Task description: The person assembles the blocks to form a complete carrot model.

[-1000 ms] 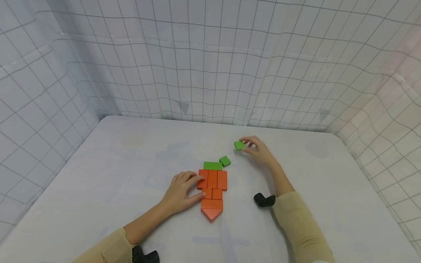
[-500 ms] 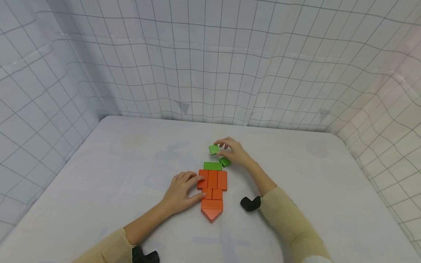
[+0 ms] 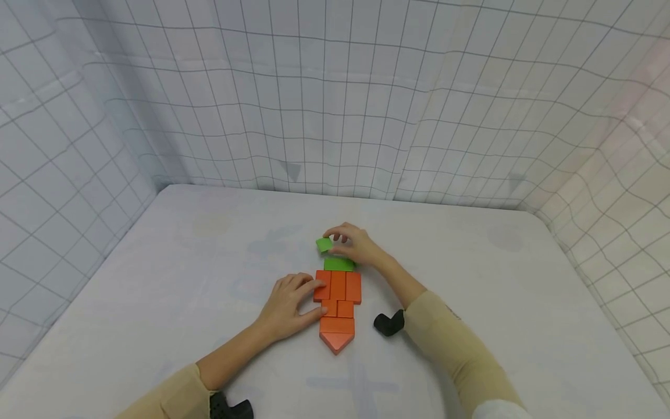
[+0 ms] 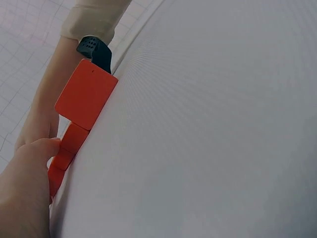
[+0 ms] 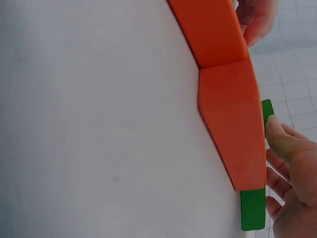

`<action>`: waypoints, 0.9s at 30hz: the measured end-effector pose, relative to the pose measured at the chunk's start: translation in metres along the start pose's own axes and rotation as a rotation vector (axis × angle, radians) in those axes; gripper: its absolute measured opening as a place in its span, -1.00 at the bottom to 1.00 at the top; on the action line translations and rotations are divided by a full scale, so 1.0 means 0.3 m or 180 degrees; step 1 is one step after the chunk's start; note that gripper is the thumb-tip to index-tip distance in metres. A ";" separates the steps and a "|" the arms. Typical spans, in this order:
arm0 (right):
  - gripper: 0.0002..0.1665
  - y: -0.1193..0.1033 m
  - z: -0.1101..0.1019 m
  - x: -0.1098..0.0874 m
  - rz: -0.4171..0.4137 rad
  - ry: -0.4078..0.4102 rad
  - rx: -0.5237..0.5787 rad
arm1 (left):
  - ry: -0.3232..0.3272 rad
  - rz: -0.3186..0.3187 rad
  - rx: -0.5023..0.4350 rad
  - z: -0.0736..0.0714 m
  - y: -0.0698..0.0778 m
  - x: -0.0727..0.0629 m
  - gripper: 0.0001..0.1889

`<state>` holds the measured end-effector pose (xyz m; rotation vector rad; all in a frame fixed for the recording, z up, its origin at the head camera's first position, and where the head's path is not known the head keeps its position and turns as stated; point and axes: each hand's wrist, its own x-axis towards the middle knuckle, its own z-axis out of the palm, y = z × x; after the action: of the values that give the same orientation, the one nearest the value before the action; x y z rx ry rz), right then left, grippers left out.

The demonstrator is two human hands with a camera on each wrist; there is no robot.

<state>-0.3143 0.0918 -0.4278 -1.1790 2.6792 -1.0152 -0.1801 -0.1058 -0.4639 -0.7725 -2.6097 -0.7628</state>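
My right hand [image 3: 356, 245] pinches a small green block [image 3: 324, 244] between thumb and fingertips, just beyond a longer green block [image 3: 338, 264]. In the right wrist view the pinched green block [image 5: 268, 115] shows behind the orange pieces. My left hand [image 3: 285, 308] rests beside the orange blocks [image 3: 338, 285], index fingertip and thumb touching their left side. These blocks lie flat in a column: three upright oblongs, two smaller blocks, a wide bar and a triangular piece [image 3: 337, 342] pointing towards me. A second small green block is hidden behind the right hand.
The blocks lie on a white table [image 3: 209, 262], with a grid-patterned white curtain [image 3: 335, 105] at the back and sides. A black wrist camera mount [image 3: 389, 324] sits by the right sleeve, another [image 3: 232, 407] by the left sleeve.
My right hand has carried the small green block left and slightly nearer, to just past the longer green block, now covering the other small green block. The left hand has stayed still.
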 end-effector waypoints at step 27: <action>-0.61 -0.013 0.017 0.019 0.0254 -0.0327 -0.0177 | -0.0001 0.0003 0.0043 0.004 -0.003 0.000 -0.50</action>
<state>-0.3143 0.0832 -0.4281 -1.0917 2.6669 -0.8505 -0.1808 -0.1058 -0.4651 -0.7701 -2.6118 -0.7442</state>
